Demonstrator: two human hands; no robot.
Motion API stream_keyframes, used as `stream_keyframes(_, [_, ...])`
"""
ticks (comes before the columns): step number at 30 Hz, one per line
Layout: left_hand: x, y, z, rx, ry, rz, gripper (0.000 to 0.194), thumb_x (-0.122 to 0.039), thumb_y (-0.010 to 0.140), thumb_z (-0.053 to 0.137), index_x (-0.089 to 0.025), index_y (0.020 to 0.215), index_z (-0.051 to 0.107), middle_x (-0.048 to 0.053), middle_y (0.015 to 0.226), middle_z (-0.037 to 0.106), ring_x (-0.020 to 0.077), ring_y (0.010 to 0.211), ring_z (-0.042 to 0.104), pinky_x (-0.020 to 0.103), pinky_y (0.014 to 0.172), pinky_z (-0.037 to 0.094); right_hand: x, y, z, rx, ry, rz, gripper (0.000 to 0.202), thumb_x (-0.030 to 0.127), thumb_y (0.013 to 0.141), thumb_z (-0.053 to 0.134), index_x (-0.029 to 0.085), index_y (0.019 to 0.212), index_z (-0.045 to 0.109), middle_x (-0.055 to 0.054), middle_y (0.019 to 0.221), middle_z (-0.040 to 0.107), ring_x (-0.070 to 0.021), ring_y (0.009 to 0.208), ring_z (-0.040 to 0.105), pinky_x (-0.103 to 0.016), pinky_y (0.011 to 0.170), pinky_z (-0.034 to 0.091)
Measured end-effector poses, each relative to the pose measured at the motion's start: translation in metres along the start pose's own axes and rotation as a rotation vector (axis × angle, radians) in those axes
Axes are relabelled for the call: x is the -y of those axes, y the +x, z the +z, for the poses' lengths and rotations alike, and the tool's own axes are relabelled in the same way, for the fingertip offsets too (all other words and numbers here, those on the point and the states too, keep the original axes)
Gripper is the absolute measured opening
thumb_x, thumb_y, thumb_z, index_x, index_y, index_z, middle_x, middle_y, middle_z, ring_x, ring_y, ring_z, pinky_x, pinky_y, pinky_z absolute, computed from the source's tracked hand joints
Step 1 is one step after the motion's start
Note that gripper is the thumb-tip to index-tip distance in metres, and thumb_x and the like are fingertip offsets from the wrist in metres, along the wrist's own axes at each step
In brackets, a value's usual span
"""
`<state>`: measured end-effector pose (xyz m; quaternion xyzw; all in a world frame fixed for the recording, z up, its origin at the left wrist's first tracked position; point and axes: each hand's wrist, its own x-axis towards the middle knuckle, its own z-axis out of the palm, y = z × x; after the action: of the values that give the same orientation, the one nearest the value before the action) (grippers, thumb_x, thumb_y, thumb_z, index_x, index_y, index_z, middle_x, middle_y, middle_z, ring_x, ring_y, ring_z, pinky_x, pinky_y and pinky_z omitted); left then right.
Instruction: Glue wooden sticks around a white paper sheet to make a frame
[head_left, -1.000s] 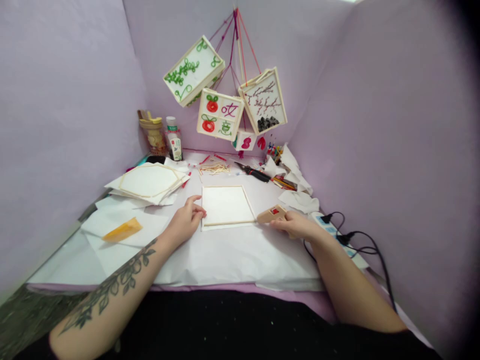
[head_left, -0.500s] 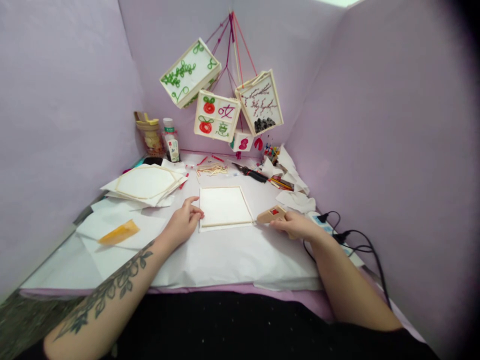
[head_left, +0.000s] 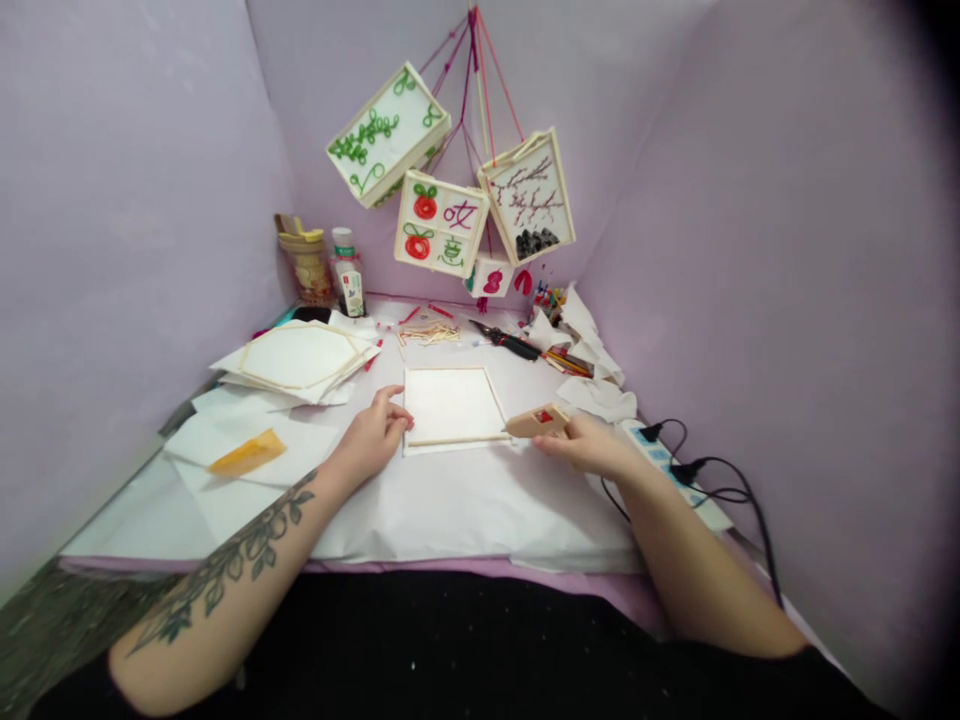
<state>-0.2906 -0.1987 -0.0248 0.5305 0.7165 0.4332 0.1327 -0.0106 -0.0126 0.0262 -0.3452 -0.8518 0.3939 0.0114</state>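
Note:
A white paper panel (head_left: 454,405) edged with thin wooden sticks lies flat before me. At its left edge is my left hand (head_left: 373,432), thumb and fingertips closed on the rim, the index finger bent a little apart. My right hand (head_left: 589,445) is wrapped round a tan glue gun (head_left: 536,421) with a red part on its side. The gun's nozzle points left, at the right end of the near stick (head_left: 457,440). Whether the tip touches the stick, I cannot tell.
Behind the panel lie loose sticks (head_left: 429,333) and black-handled pliers (head_left: 510,343). Stacked papers (head_left: 296,357) and a yellow packet (head_left: 247,454) are at left. A power strip (head_left: 656,460) with black cords sits at right. Decorated boxes (head_left: 441,222) hang above.
The glue gun in my right hand has shifted slightly left, its nozzle now over the near stick's end. My left hand stays at the panel's edge. The whole view has shifted slightly.

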Motion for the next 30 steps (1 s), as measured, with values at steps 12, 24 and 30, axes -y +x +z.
stream_keyframes(12, [0.001, -0.001, 0.001, 0.018, 0.006, 0.003, 0.047, -0.022, 0.084, 0.044, -0.013, 0.129, 0.034, 0.008, 0.092, 0.07, 0.0197, 0.084, 0.067, 0.036, 0.082, 0.049, 0.013, 0.009, 0.04, -0.063, -0.151, -0.114, 0.031, 0.041, 0.078, 0.056, 0.016, 0.093, 0.069, -0.005, 0.079, 0.067, -0.0184, 0.07, 0.059, -0.025, 0.059, 0.04])
stream_keyframes(24, [-0.001, -0.001, 0.0, 0.017, 0.016, -0.005, 0.047, -0.022, 0.083, 0.044, -0.013, 0.128, 0.034, 0.008, 0.091, 0.07, 0.0202, 0.086, 0.067, 0.036, 0.082, 0.049, 0.004, 0.006, 0.034, -0.083, -0.137, -0.111, 0.033, 0.04, 0.077, 0.056, 0.017, 0.097, 0.071, -0.004, 0.079, 0.069, -0.0195, 0.069, 0.061, -0.026, 0.063, 0.043])
stream_keyframes(30, [-0.001, -0.001, 0.0, 0.013, 0.016, -0.005, 0.047, -0.022, 0.084, 0.044, -0.013, 0.129, 0.034, 0.009, 0.092, 0.07, 0.0208, 0.087, 0.067, 0.037, 0.083, 0.049, -0.006, 0.005, 0.029, -0.092, -0.157, -0.066, 0.034, 0.044, 0.077, 0.056, 0.017, 0.093, 0.07, -0.005, 0.081, 0.07, -0.0201, 0.07, 0.061, -0.026, 0.06, 0.043])
